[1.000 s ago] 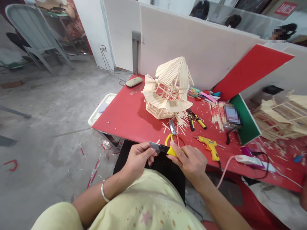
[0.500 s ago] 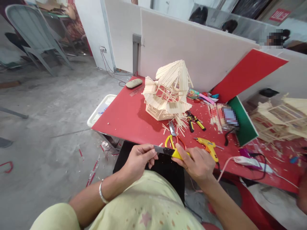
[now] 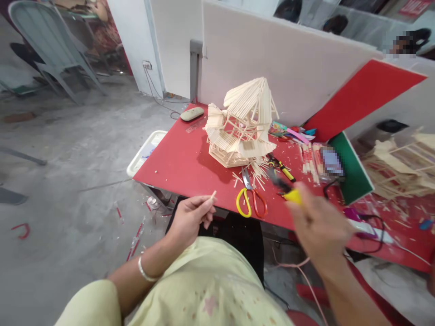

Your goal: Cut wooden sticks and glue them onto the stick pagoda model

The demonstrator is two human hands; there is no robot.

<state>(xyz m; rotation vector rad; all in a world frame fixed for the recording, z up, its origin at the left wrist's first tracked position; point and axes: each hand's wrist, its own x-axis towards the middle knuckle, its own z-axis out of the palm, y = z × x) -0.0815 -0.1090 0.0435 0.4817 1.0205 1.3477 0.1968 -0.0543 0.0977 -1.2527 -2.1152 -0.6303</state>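
My left hand [image 3: 192, 217] is closed, with a short pale wooden stick [image 3: 213, 195] pinched between thumb and fingertips. My right hand [image 3: 317, 222], smeared by motion, grips a utility knife [image 3: 292, 196] with a yellow handle; its dark front end points up and left over the table. Between the hands, scissors [image 3: 251, 194] with one yellow and one red handle lie at the table's front edge. Behind them stands a tiered model house [image 3: 241, 131] built of thin wooden sticks. Cut stick pieces [image 3: 260, 170] are scattered at its foot. The glue gun is mostly hidden behind my right hand.
Yellow-and-black pliers [image 3: 283, 168] lie on the red table [image 3: 170, 154]. Packs of sticks [image 3: 308, 163] and a green board [image 3: 356, 167] are on the right, near another stick model [image 3: 401, 163]. A white partition [image 3: 272, 54] rises behind.
My right hand has swung right and away from my left hand, carrying the knife. The stick tip in my left fingers now shows. The glue gun has become mostly covered.
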